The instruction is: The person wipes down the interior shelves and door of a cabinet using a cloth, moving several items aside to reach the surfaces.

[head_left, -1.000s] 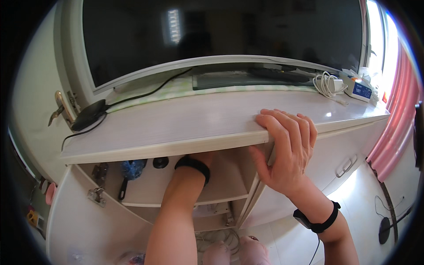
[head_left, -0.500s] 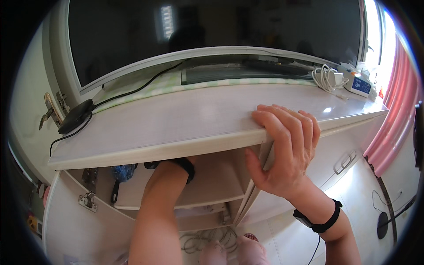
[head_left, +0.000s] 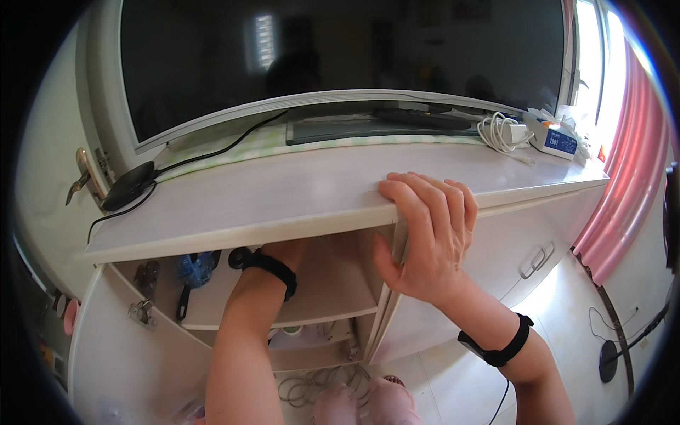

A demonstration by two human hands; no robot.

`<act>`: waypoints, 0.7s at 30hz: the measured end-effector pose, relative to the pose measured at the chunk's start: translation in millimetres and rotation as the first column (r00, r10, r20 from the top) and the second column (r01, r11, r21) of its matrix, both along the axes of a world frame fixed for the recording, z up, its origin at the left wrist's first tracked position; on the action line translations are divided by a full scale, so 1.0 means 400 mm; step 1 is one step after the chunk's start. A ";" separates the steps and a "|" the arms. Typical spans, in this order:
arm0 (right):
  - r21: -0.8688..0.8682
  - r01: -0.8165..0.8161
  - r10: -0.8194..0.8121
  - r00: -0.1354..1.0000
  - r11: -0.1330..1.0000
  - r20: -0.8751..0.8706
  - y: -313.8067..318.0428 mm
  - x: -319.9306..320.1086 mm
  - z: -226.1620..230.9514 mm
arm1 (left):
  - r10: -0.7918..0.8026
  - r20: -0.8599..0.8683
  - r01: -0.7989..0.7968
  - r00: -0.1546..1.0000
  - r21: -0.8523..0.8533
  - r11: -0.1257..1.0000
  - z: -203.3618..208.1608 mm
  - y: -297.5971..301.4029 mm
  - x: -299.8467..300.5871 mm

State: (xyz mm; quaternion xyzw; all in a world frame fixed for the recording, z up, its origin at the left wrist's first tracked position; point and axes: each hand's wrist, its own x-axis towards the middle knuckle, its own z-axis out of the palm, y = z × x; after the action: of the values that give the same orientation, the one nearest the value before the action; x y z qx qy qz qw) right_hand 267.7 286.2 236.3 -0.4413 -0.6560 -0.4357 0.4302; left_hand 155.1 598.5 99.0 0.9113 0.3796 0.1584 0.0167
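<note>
Right hand (head_left: 425, 237) grip clamps the cabinet top (head_left: 297, 195) edge; left hand, inside the cabinet, is hidden.

Right hand (head_left: 425, 237) grips countertop (head_left: 297, 195) edge; left hand inside cabinet (head_left: 319, 276).

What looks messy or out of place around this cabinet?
Loose cables lie in a tangled heap at the bottom of the open cabinet, and a white cord sits bunched on the countertop. The left hand is hidden under the counter edge; nothing looks spilled or broken.
</note>
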 end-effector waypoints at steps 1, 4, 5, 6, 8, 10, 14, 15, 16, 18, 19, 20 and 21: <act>-0.010 0.002 -0.002 1.000 1.000 -0.002 -0.005 -0.003 0.004 | -0.063 0.034 0.063 0.997 0.009 0.998 0.008 -0.025 0.005; -0.013 0.002 -0.002 1.000 1.000 -0.010 -0.013 -0.003 0.008 | -0.278 0.127 0.278 0.952 0.016 0.960 0.027 -0.114 0.014; -0.009 0.005 -0.005 1.000 1.000 -0.011 -0.013 -0.001 0.008 | -0.345 0.152 0.348 0.926 0.009 0.938 0.024 -0.144 0.016; -0.014 0.012 -0.012 1.000 1.000 -0.009 -0.015 -0.002 0.009 | -0.408 0.171 0.415 0.897 -0.006 0.910 0.020 -0.175 0.014; -0.012 -0.002 0.002 1.000 1.000 -0.015 -0.019 -0.007 0.013 | -0.522 0.169 0.536 0.836 -0.053 0.842 0.009 -0.236 -0.009; -0.004 -0.009 0.009 1.000 1.000 -0.011 -0.019 -0.009 0.013 | -0.597 0.066 0.600 0.800 -0.094 0.794 -0.005 -0.312 -0.037; -0.023 0.020 -0.021 1.000 1.000 -0.016 -0.027 -0.001 0.009 | -0.641 0.128 0.649 0.757 -0.041 0.759 0.052 -0.508 -0.089; -0.021 0.016 -0.017 1.000 1.000 -0.014 -0.028 0.001 0.009 | -0.668 0.135 0.677 0.731 -0.028 0.735 0.065 -0.541 -0.098; -0.033 0.015 -0.016 1.000 0.999 -0.018 -0.028 -0.003 0.009 | -0.644 0.116 0.652 0.756 -0.057 0.756 0.065 -0.562 -0.107; -0.044 0.016 -0.016 1.000 0.999 -0.017 -0.034 -0.012 0.010 | -0.633 0.119 0.644 0.765 -0.125 0.755 0.070 -0.589 -0.129; -0.063 0.002 -0.003 1.000 0.998 -0.011 -0.036 -0.013 0.011 | -0.626 0.121 0.637 0.770 -0.195 0.746 0.075 -0.601 -0.135; -0.083 -0.009 0.009 1.000 0.997 -0.006 -0.039 -0.013 0.012 | -0.626 0.126 0.638 0.769 -0.191 0.746 0.081 -0.611 -0.142; -0.083 -0.007 0.007 1.000 0.996 0.000 -0.040 -0.013 0.016 | -0.592 0.275 0.652 0.758 -0.275 0.707 0.087 -0.615 -0.153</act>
State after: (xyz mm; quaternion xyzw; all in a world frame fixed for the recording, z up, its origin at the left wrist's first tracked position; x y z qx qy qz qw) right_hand 262.4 270.1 242.5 -0.4567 -0.6751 -0.4065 0.4129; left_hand 93.9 352.4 134.0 0.9505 0.0684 0.1478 0.2647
